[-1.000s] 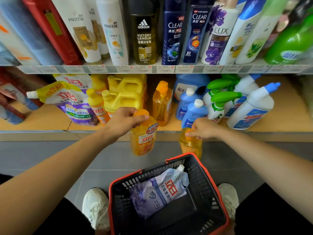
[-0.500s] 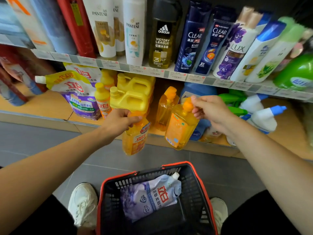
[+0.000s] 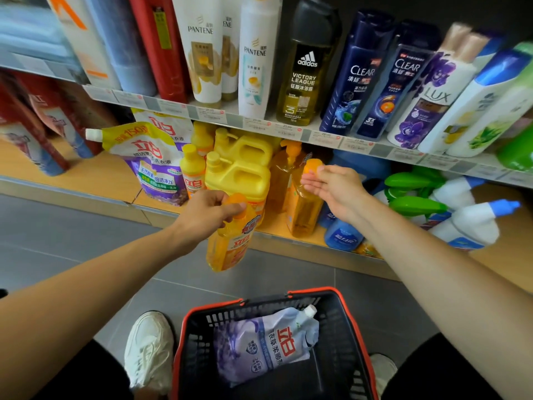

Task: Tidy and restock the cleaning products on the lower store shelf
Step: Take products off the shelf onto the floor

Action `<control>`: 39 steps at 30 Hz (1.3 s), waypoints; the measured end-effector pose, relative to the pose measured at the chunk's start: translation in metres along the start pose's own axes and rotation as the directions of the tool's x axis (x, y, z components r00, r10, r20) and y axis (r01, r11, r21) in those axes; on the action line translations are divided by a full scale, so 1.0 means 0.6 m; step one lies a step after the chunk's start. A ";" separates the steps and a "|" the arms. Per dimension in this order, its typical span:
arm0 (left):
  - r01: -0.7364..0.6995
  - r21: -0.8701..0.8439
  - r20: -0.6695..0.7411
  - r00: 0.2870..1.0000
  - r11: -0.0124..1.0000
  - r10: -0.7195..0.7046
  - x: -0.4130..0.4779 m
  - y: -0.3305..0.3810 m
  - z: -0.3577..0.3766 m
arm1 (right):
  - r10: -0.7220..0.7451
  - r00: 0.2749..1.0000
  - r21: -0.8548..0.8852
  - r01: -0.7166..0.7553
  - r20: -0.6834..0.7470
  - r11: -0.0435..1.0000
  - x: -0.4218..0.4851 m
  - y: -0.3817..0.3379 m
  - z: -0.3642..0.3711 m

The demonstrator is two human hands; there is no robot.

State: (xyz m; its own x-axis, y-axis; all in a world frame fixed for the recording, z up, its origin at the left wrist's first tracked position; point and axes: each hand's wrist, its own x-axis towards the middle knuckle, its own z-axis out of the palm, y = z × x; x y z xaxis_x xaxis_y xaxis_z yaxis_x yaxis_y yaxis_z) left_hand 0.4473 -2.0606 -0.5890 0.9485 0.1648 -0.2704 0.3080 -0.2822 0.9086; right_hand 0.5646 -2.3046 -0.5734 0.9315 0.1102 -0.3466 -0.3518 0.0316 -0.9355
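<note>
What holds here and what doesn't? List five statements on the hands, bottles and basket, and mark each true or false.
1. The left hand grips an orange detergent bottle at its cap end. True.
2. The right hand touches the orange cap of a second bottle on the lower shelf. True.
3. The left hand's bottle stands on the shelf. False: it hangs in front of the shelf edge, above the floor.
4. The basket holds two pouches. False: one lavender refill pouch.
5. The yellow jugs sit on the top shelf. False: they are on the lower one.
</note>
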 end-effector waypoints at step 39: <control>-0.048 -0.021 0.060 0.997 0.999 0.049 0.012 0.004 0.039 | -0.091 0.995 -0.119 0.095 0.032 0.988 0.074 0.096 -0.060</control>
State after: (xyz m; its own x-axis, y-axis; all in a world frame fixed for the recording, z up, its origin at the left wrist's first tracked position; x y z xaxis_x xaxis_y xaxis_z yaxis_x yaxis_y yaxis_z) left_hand 0.4566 -2.0822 -0.5964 0.9652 0.0934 -0.2444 0.2608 -0.2701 0.9268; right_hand 0.5893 -2.3337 -0.6454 0.9564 0.1383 -0.2573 -0.2486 -0.0769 -0.9655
